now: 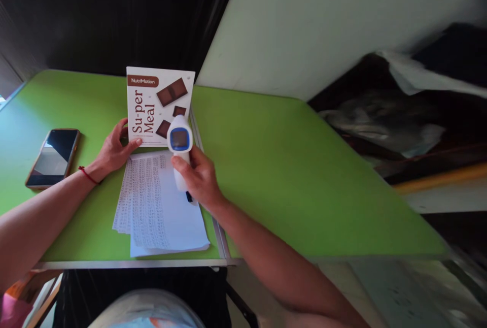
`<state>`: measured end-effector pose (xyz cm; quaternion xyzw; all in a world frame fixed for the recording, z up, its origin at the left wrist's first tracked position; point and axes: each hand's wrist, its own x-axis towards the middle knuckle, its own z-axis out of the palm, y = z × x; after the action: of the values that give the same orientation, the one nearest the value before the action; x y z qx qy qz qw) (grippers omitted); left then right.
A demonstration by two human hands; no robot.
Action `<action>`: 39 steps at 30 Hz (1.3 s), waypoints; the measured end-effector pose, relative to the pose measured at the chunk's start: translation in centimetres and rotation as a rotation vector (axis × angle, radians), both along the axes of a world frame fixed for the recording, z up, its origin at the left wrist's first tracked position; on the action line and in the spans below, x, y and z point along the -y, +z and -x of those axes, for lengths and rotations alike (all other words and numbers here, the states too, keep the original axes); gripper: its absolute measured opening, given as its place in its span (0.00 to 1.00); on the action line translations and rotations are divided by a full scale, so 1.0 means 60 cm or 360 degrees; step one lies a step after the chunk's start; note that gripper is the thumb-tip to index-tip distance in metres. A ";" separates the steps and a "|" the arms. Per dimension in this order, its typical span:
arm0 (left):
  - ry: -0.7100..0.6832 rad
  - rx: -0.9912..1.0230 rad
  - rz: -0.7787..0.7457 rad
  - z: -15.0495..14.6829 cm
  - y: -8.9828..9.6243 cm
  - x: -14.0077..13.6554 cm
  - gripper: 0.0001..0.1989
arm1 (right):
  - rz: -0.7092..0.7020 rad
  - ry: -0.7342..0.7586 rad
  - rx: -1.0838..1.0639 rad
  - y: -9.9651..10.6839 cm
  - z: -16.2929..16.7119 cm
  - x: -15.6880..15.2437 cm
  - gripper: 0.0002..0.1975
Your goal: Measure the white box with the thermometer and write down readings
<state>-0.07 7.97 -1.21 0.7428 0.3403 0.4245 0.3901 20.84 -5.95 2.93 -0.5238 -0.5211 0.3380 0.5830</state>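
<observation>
My left hand (116, 148) grips the lower left edge of a white box (146, 89) printed "NutriMotion Su-per Meal" with brown chocolate pieces. The box stands upright on the green table. In my right hand (201, 175) is a white infrared thermometer (179, 137) with a blue-framed screen, its screen side towards me. The thermometer is in front of the box's lower right corner; whether they touch, I cannot tell. Under it lie sheets of paper (171, 226) with handwritten columns. A short black object, perhaps a pen end (189, 196), shows below the thermometer's handle.
A smartphone (53, 158) lies on the green table (285, 181) left of my left forearm. A metal seam (221, 239) crosses the table by the papers. A pale wall (274, 28) rises behind, and a dark shelf with cloth and bags (380, 120) is at the right.
</observation>
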 end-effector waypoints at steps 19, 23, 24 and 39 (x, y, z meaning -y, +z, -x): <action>0.0636 -0.0563 -0.0034 -0.013 0.026 0.001 0.29 | 0.1009 -0.0423 0.1767 0.006 -0.118 -0.034 0.18; 0.0683 -0.0635 -0.0110 -0.010 0.023 -0.002 0.27 | 0.0991 -0.0400 0.1786 -0.004 -0.121 -0.034 0.17; 0.0664 -0.0599 -0.0113 -0.009 0.020 -0.004 0.27 | 0.0980 -0.0407 0.1810 -0.006 -0.122 -0.033 0.17; 0.0167 -0.0551 -0.0818 -0.026 0.054 0.094 0.08 | 0.0430 -0.0117 0.1638 -0.030 -0.054 -0.012 0.12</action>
<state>1.50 2.34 2.03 0.8598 0.3211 0.3834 0.1034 24.08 -5.22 1.10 -0.7102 -0.6729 0.0806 0.1909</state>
